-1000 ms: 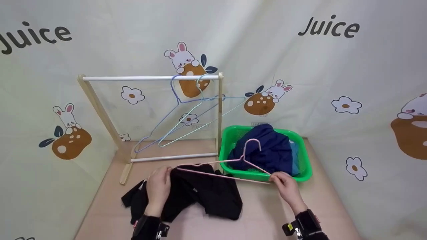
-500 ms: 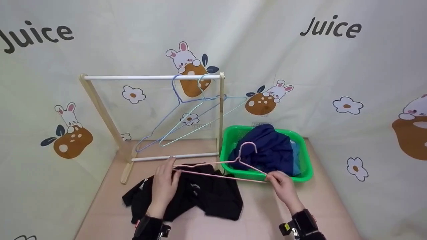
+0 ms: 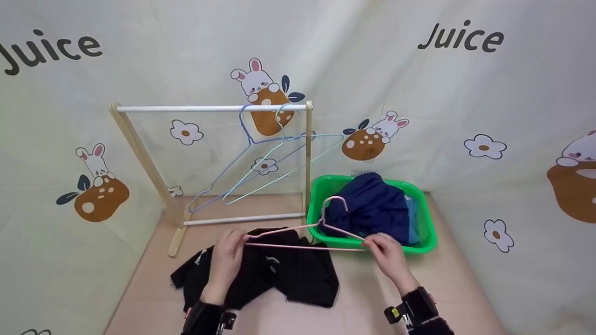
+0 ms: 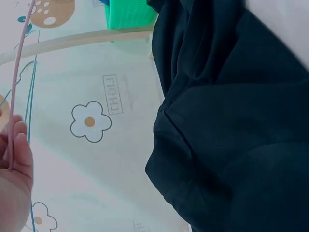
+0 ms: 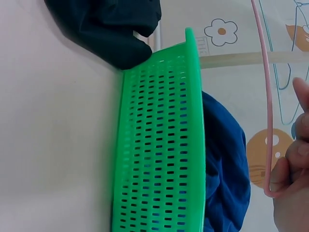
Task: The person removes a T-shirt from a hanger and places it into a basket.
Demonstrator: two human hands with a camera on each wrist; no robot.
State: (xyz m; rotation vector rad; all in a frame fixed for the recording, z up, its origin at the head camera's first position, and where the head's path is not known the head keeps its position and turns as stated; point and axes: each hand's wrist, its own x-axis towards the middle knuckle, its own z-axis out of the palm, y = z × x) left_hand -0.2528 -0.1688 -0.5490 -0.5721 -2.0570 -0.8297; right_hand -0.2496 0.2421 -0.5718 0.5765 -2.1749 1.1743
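Note:
A pink clothes hanger is held level above the table, its hook pointing up and curving right. My left hand grips its left end; in the left wrist view the fingers curl round the pink hanger. At the other end, my right hand pinches the corner between thumb and fingers, also seen on the pink hanger in the right wrist view. A crumpled black garment lies on the table beneath the hanger and beside my left hand.
Behind stands a wooden rack with a white rail, where a purple hanger and a mint green hanger hang. A green basket at the right holds navy cloth and light blue cloth. Printed curtain surrounds the table.
The pink hanger and my right hand have shifted left and slightly toward me. My left hand spread its fingers half a second ago and now curls round the hanger's end again.

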